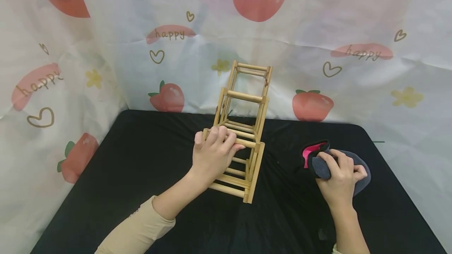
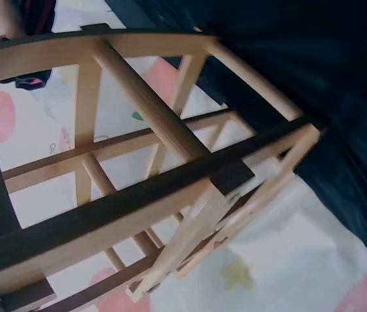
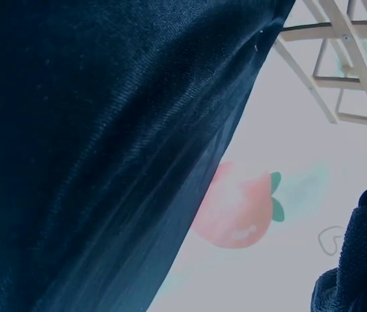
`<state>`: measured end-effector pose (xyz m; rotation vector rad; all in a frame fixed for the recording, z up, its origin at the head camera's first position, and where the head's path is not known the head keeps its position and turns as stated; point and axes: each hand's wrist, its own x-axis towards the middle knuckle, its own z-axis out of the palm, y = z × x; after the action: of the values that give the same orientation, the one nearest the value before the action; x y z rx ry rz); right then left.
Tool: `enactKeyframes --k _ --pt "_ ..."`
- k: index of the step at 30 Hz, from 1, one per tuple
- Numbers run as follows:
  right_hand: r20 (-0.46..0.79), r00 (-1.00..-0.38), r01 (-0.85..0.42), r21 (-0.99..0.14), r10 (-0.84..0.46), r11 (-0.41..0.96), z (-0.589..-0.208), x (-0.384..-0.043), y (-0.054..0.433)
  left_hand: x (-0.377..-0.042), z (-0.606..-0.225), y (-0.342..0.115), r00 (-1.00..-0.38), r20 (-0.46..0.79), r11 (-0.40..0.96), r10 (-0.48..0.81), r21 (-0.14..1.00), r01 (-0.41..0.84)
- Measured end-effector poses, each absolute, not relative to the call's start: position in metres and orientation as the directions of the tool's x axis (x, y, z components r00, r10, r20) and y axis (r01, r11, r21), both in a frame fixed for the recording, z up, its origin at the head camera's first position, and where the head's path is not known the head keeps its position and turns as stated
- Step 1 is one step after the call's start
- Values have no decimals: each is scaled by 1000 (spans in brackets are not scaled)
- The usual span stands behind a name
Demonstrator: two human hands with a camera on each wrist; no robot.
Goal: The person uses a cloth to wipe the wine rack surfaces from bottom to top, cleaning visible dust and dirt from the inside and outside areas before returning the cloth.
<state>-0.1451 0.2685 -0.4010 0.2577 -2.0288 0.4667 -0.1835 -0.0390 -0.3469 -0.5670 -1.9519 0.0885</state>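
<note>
A light wooden rack [image 1: 243, 96] of rods and flat side rails stands on the black-covered table, its stepped tiers running toward the back. My left hand [image 1: 214, 154] grips a top bar of its near section. The left wrist view shows the rack's bars [image 2: 151, 104] close up; that hand is out of that frame. On the right, my right hand [image 1: 339, 177] holds a soft blue-grey fabric thing [image 1: 361, 169] with a black rim and bright pink lining, slipper-like in shape. Part of this thing also enters the right wrist view's lower right corner; my fingers cover its middle.
Black cloth [image 1: 152, 160] covers the table, with folds near the front. A white curtain [image 1: 116, 22] printed with red fruit, hearts and "happy" hangs behind and along both sides, close to the rack's far end.
</note>
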Motion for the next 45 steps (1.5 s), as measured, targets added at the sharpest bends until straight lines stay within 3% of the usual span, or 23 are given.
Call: enactKeyframes --k 4,9,17,22,25,35,45 --pt "875 -483 -368 -224 20 902 -402 -145 269 -183 -347 -39 -366 825 869 432 -272 412" --pt "873 -487 -375 -224 15 899 -403 -145 270 -190 -338 -57 -350 737 770 578 -350 534" --pt "872 -490 -367 -230 23 901 -404 -145 273 -218 -316 -100 -219 578 493 786 -373 786" --pt "868 -497 -363 -236 27 902 -404 -145 272 -232 -312 -107 -111 567 389 816 -398 831" --pt "869 -495 -364 -237 28 901 -405 -146 271 -235 -312 -103 -77 577 365 813 -403 839" --pt "871 -491 -368 -237 29 899 -406 -147 271 -228 -316 -92 -135 583 433 801 -409 804" --pt "869 -493 -362 -244 38 900 -405 -149 276 -204 -318 -49 -168 645 549 745 -452 703"
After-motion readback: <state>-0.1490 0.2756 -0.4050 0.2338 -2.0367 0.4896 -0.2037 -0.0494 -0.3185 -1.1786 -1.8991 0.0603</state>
